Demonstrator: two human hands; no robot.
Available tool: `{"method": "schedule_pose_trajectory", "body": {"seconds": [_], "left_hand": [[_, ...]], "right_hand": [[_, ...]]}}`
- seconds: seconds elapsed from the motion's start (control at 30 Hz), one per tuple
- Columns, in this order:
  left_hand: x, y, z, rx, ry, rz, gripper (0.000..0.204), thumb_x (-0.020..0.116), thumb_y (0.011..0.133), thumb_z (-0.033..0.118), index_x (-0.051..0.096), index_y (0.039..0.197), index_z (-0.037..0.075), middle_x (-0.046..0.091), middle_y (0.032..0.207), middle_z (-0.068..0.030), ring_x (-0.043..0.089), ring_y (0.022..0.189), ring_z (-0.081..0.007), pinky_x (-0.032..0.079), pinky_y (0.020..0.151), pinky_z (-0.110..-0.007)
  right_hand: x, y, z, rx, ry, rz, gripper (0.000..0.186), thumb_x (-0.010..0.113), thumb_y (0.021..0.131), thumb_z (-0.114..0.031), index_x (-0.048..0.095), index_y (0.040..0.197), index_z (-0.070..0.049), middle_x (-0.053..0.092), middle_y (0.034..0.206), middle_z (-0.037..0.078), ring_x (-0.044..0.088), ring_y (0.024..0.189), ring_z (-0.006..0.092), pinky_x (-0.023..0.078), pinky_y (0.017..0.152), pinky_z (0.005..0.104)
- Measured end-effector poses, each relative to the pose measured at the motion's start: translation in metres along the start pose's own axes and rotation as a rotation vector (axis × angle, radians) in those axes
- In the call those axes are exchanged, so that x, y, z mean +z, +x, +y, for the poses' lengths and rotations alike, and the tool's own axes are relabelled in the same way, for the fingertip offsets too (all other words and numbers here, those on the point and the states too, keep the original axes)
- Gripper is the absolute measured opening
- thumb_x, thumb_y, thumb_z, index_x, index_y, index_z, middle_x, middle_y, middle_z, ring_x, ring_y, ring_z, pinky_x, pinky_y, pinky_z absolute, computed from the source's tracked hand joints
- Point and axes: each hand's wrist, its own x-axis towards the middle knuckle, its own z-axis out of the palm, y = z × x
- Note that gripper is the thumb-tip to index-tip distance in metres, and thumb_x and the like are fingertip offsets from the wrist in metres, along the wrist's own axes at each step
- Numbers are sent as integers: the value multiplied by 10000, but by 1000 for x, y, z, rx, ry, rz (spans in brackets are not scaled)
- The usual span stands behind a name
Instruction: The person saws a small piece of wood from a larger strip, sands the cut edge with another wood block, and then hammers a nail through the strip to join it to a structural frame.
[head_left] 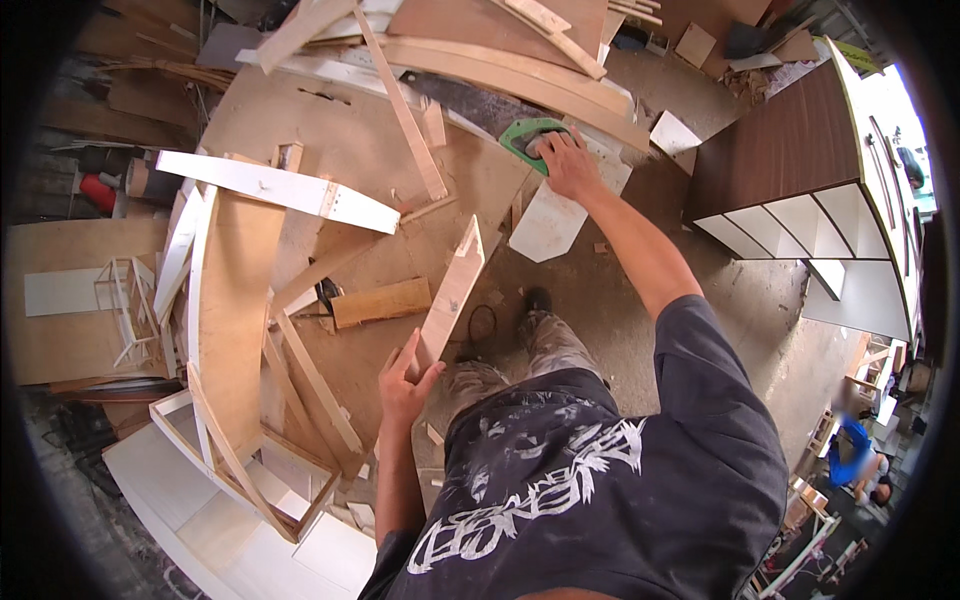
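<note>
My left hand is closed around the lower end of a flat wooden board, which slants upward with its pointed end away from me. Stretched out far ahead, my right hand curls its fingers over a green-rimmed thing with a grey middle; its exact kind I cannot make out. That green thing lies by the edge of the piled wood, above a white panel with a cut corner. A short yellowish wood block sits left of the held board.
A white-edged wooden frame stands at the left. Long planks are stacked at the far side. On the right is a dark brown cabinet with white compartments. Another person is at the lower right. A dark cable loops on the floor.
</note>
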Motion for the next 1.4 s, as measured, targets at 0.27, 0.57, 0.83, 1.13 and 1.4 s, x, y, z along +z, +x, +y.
{"method": "schedule_pose_trajectory", "body": {"seconds": [0.27,0.57,0.83,1.13,1.4], "left_hand": [[21,-3,-63,154,110,31,656,896,855,198,665,1455,69,638,1135,-212,642,1009,-393,556,870,-445],[30,2,-171,334,200,-199,597,783,912,215,635,1469,58,616,1176,-207,616,1040,-413,504,947,-507],[30,-12,-217,539,298,-167,588,772,879,269,669,1419,62,598,1199,-156,604,1025,-365,489,958,-503],[20,-29,-210,559,403,-144,705,820,866,455,659,1428,61,615,1254,-176,608,1111,-382,475,1005,-532],[45,3,-207,896,316,-292,643,757,959,262,580,1513,-13,573,1554,-222,538,1430,-437,397,1210,-545]], "right_hand": [[-35,-74,-65,155,457,450,181,740,945,-159,612,1028,-61,658,978,165,659,945,403,496,886,482],[-82,-291,-253,709,685,585,220,756,943,-174,622,897,-5,537,758,132,544,651,291,445,626,377],[-50,-407,-405,927,872,758,247,727,979,-206,640,882,3,596,720,69,565,632,168,451,598,333],[-18,-425,-488,957,1108,725,147,731,946,-102,660,883,10,633,753,60,587,615,131,451,573,294],[3,-406,-521,978,1217,757,221,714,1006,-160,626,909,18,596,726,8,521,638,82,421,563,276]]}}
